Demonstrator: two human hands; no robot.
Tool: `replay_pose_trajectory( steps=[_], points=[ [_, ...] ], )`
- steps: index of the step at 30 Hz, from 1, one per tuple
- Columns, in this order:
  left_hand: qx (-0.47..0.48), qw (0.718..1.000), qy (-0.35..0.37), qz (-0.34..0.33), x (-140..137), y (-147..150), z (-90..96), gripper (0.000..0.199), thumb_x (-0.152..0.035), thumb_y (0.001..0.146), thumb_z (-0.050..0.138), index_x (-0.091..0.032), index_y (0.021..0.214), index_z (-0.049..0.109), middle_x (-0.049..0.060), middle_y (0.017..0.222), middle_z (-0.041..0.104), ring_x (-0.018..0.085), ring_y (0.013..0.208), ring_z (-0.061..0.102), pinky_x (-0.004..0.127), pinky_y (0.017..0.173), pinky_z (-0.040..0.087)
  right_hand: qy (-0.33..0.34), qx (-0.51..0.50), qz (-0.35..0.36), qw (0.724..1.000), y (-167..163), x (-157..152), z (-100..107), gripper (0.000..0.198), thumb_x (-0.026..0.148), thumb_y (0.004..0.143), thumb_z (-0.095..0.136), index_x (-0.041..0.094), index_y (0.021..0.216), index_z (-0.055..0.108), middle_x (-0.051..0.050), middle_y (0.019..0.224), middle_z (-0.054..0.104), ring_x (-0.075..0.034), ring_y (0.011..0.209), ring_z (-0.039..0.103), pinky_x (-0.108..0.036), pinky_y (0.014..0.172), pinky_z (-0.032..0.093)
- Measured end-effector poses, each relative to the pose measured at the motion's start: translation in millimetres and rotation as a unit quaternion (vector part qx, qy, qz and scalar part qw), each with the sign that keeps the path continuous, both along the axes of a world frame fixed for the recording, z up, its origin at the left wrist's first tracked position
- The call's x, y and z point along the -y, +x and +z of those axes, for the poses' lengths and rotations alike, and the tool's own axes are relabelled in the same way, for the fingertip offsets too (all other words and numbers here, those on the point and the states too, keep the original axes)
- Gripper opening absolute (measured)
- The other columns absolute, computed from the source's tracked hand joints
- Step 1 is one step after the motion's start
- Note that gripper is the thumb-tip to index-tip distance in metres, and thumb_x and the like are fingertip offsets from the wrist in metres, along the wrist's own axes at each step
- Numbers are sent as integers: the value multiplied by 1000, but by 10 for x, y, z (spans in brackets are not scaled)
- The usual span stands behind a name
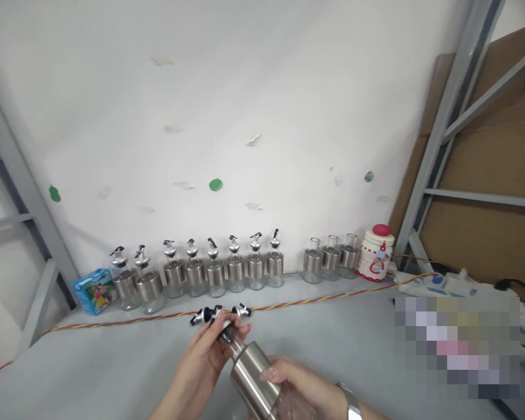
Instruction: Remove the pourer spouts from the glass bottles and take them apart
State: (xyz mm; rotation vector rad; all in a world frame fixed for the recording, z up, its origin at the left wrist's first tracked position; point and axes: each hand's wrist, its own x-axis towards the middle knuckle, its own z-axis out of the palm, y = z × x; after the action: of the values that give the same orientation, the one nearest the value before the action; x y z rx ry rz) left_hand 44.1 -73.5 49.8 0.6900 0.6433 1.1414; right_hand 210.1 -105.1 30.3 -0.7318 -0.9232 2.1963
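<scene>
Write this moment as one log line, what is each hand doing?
left hand: fingers on bottle's spout cap | right hand: grips steel-sleeved bottle, tilted | loose spouts on table

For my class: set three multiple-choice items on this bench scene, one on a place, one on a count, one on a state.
1. Where is the red-lidded white ceramic jar?
A. right end of the bottle row
B. left end
C. in a hand

2. How many steel-sleeved glass bottles at the wall lack spouts?
A. one
B. three
C. eight

3. The steel-sleeved glass bottle in hand is:
A. upright
B. tilted
C. lying on the table

Key: 1 A, it stands beside the last bottle. 2 B, three open necks. 3 B, right hand grips it slanted while left hand fingers its black spout cap.
</scene>
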Motion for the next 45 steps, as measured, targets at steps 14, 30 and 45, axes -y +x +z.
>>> replay_pose_trajectory(
  steps=[14, 30, 45],
  points=[
    [-115, 972, 73, 193, -17, 32, -88, 23, -36, 64, 67, -16, 73, 59, 0, 68, 61, 16, 71, 60, 24, 67, 46, 478, 496, -72, 722, 88, 55, 210, 48, 31, 56, 67, 25, 102, 51, 2, 88, 50, -13, 70, 50, -21, 61, 36],
    [-442, 800, 191, 357, -392, -416, -146, 22, -41, 78, 43, -20, 82, 50, 2, 79, 54, 19, 78, 53, 30, 71, 41, 589, 512, -310, 542, 661, -552, 91, 61, 24, 73, 56, 25, 128, 28, -7, 111, 49, -22, 98, 45, -36, 83, 35],
    [-828, 483, 266, 105, -219, -255, -346, 26, -21, 79, 39, -18, 101, 51, 12, 100, 50, 25, 86, 54, 33, 66, 42, 444, 534, -490, 527, 962, -1469, -416, 50, 40, 69, 57, 14, 110, 45, -12, 104, 50, -25, 100, 47, -37, 84, 36]
  ],
)
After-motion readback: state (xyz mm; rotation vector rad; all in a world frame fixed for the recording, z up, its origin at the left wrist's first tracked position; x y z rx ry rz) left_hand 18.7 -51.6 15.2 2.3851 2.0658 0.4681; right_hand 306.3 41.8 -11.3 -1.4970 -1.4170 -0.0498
